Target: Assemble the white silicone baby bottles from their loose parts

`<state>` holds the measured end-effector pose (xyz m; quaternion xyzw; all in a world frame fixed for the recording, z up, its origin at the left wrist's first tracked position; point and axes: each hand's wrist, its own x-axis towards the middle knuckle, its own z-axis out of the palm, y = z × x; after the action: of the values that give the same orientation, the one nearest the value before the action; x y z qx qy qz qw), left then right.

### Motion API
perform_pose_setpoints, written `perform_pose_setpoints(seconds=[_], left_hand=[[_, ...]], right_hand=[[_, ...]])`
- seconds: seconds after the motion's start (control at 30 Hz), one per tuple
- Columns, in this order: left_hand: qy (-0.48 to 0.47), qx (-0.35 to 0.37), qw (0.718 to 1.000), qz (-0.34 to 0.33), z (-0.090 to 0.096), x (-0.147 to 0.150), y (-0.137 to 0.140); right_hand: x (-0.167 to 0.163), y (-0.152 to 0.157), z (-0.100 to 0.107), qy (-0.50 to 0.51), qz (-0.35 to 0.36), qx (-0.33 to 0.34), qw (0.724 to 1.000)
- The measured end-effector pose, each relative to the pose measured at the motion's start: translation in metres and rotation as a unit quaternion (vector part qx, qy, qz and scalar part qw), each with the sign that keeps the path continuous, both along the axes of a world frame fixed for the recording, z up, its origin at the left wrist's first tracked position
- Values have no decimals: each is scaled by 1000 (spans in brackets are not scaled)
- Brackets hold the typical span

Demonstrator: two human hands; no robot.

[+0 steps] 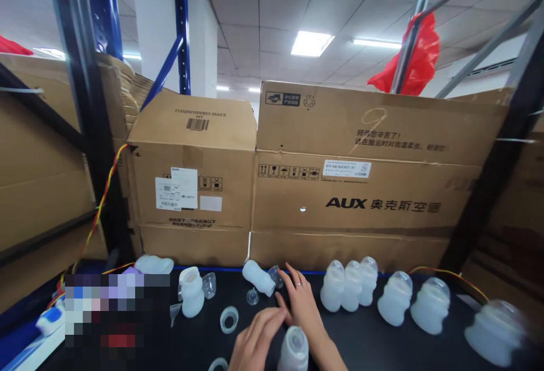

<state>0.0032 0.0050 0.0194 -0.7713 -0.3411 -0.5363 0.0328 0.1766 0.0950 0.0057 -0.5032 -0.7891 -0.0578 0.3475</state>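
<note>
Lying bottle (pixel 257 277): on black table (pixel 225 289), clear cap (pixel 276 276) at its right end
Right hand (pixel 300 297): grip wide, beside the cap
Left hand (pixel 258 338): fingers bent; cannot tell whether its grip holds anything
Capped bottle (pixel 294 349): upright, between the hands
Cardboard (pixel 289 201): behind

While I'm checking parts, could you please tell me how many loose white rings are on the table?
2: one ring left of the left hand, another ring nearer, cut off by the picture's bottom edge; others may be hidden.
</note>
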Motion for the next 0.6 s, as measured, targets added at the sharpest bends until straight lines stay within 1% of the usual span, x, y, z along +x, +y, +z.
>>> perform_pose_setpoints(seconds=[0.1, 0.17, 0.27, 0.37, 0.47, 0.53, 0.6], left_hand=[[1, -84, 996, -8, -5, -9, -4], [11, -110, 994, -9, -8, -13, -4], [41, -113, 993, -23, -5, -18, -1], [72, -101, 991, -54, 6, -19, 1], [85, -115, 987, -75, 16, -14, -1], [86, -129, 986, -62, 18, -9, -5], [79, -132, 988, -26, 17, -6, -7]], right_hand=[[-2, -11, -2, 43, 7, 2, 999], [-3, -17, -3, 54, 6, -2, 999], [-2, -23, -1, 59, 6, -11, 998], [1, -24, 4, 63, 26, -27, 997], [3, -20, 6, 93, 45, -49, 993], [3, -17, 7, 116, 41, -57, 991], [3, -17, 11, 149, 32, -59, 987]])
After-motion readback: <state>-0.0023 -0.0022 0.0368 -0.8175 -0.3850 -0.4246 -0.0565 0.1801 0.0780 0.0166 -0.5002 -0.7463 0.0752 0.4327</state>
